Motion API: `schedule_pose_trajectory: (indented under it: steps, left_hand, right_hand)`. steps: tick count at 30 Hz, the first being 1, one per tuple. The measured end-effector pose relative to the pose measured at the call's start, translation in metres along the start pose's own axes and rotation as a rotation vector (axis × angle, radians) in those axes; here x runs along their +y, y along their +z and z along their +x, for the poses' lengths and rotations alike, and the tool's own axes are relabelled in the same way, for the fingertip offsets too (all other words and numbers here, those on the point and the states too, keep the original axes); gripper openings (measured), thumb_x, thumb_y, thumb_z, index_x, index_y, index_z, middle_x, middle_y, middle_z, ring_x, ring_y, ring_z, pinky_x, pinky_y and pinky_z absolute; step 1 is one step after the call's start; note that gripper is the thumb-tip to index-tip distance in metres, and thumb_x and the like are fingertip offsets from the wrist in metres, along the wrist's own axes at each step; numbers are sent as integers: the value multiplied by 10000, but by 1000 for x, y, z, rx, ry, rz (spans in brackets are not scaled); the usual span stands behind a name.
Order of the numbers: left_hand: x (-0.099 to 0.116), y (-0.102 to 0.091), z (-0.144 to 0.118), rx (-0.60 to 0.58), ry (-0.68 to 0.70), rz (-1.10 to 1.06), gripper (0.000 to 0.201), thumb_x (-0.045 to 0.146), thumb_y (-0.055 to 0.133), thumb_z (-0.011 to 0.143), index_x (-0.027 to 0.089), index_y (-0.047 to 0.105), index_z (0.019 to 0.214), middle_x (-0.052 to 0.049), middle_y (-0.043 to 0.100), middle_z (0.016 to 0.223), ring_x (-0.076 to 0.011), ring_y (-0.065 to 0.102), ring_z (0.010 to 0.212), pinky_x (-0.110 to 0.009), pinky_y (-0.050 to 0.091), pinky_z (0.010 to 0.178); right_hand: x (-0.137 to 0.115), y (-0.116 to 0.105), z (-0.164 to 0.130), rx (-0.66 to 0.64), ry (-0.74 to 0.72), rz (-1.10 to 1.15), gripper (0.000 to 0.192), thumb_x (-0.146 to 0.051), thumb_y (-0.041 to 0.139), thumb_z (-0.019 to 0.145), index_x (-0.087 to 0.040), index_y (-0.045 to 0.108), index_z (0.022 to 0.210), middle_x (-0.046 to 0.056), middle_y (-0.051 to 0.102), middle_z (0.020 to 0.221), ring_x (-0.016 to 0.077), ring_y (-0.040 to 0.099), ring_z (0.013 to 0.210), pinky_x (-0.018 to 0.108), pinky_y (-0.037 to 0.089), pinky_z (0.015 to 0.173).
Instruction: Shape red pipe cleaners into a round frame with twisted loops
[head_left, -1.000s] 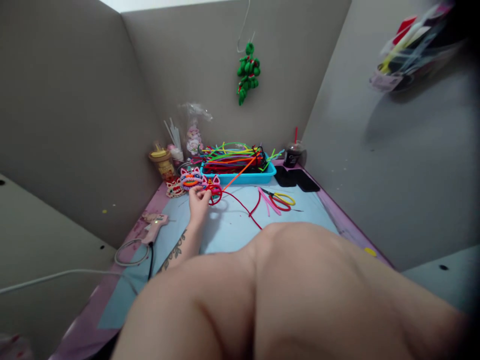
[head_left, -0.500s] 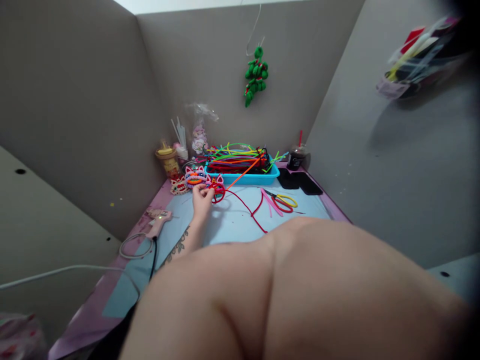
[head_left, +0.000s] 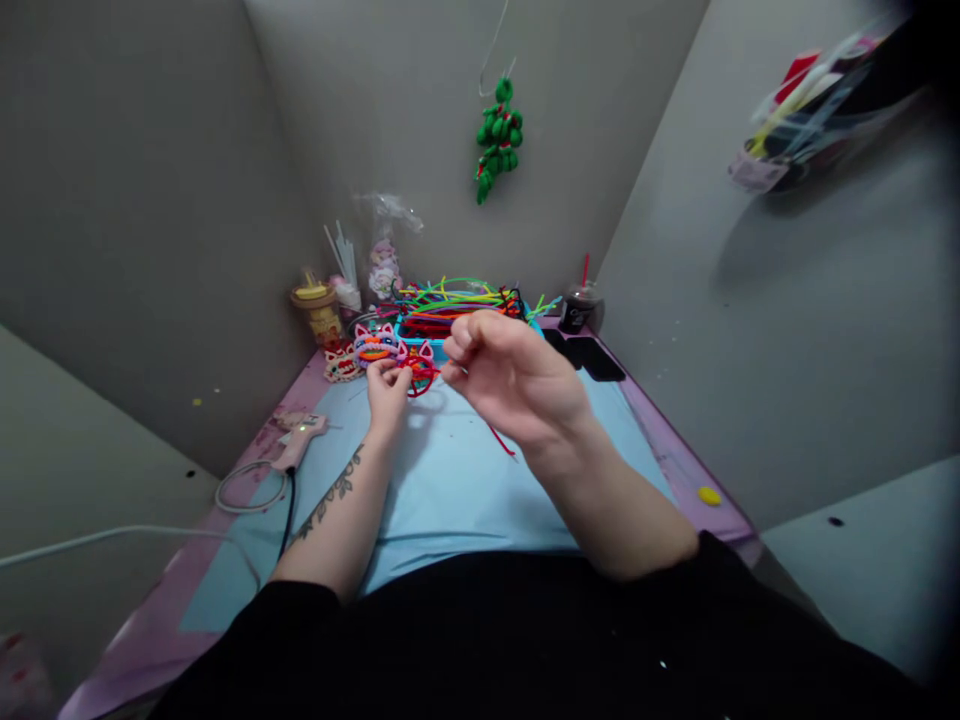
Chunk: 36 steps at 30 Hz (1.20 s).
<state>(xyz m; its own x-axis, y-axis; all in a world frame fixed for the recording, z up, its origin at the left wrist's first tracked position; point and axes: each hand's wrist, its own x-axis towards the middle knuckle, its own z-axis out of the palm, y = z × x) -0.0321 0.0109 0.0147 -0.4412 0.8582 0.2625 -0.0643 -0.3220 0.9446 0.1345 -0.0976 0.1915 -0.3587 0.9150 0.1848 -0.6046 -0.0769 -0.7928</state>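
Observation:
My left hand [head_left: 388,398] is closed, pinching a red pipe cleaner [head_left: 421,388] bent into a round loop. My right hand [head_left: 521,385] is raised just right of the loop, its fingers curled in and the thumb side close to the loop's edge. What its fingertips hold, if anything, I cannot make out. A loose red pipe cleaner end [head_left: 502,441] shows below my right hand. Behind the loop lie fuzzy animal-face pieces: a purple one with pink ears [head_left: 375,345] and a cream and red one [head_left: 341,363]. My right hand hides part of the table.
A blue tray [head_left: 405,328] of coloured pipe cleaners stands at the back. Left are a glue gun [head_left: 300,440] with its cord and a yellow-lidded cup [head_left: 319,315]. Right are a dark drink cup [head_left: 577,308], black flat objects [head_left: 598,358] and a yellow disc [head_left: 709,496].
My right arm, which filled the foreground close to the camera, has drawn back, bringing the hand beside the loop. It now covers the scissors and pink strips. My left hand keeps its pinch.

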Motion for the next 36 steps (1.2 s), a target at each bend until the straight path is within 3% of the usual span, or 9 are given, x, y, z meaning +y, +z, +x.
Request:
schedule_pose_trajectory:
  steps: [3,6,9,12,15,18,20,27,36]
  left_hand:
    - [2,0,-2,38,74,18,322,262,642,652,200,416,872,58,506,619,-76,492,546,-203,387,576]
    - [3,0,-1,82,92,28,307,270,634,661,203,413,862,56,504,612,-79,490,542,-203,388,575]
    - [3,0,1,122,107,5,308,278,641,657,203,413,851,53,510,614,-83,505,554,-203,390,584]
    - [1,1,2,138,110,-67,332,294,655,647,200,417,857,52,519,622,-82,524,575,-210,402,622]
    - [0,2,4,90,54,-197,373,311,676,626,198,428,882,54,535,636,-80,537,589,-222,412,654]
    - [-3,2,5,10,-16,-284,406,306,710,590,192,450,881,55,555,638,-74,543,584,-219,411,660]
    - [-5,2,5,-31,-46,-291,415,289,727,572,185,463,875,55,566,623,-72,546,579,-208,404,650]
    - [-5,3,4,-92,-95,-190,401,286,730,578,167,485,872,40,609,601,-87,572,571,-206,398,625]
    - [-5,0,2,-170,-65,-93,373,335,697,627,139,594,927,-30,670,716,-151,629,700,-273,450,704]
  right_hand:
    - [30,-53,41,204,-10,44,87,-197,619,679,-173,554,626,-63,501,559,60,486,525,178,422,486]
    - [63,-108,63,407,-21,7,151,-235,656,653,-170,536,587,-60,500,503,59,453,472,170,366,427]
    - [91,-134,62,324,29,-69,250,-369,629,700,-156,569,582,-14,568,541,71,485,484,185,362,427]
    - [114,-135,54,96,286,-190,283,-419,631,703,-137,620,688,38,631,630,71,477,444,182,295,366]
    - [130,-131,55,45,392,-30,269,-373,664,690,-187,596,872,3,624,663,69,462,441,169,281,363]
    - [129,-132,61,120,201,250,217,-332,634,731,-242,551,911,-54,561,633,50,416,447,156,304,394]
    - [122,-137,64,163,40,297,164,-259,628,738,-247,549,881,-70,511,600,45,398,453,154,313,410]
    - [97,-163,63,307,-244,119,186,-258,702,658,-191,597,796,-35,530,623,60,458,539,183,372,481]
    - [88,-181,63,383,-412,-70,236,-385,683,649,-186,570,703,-12,563,724,82,500,616,218,416,560]
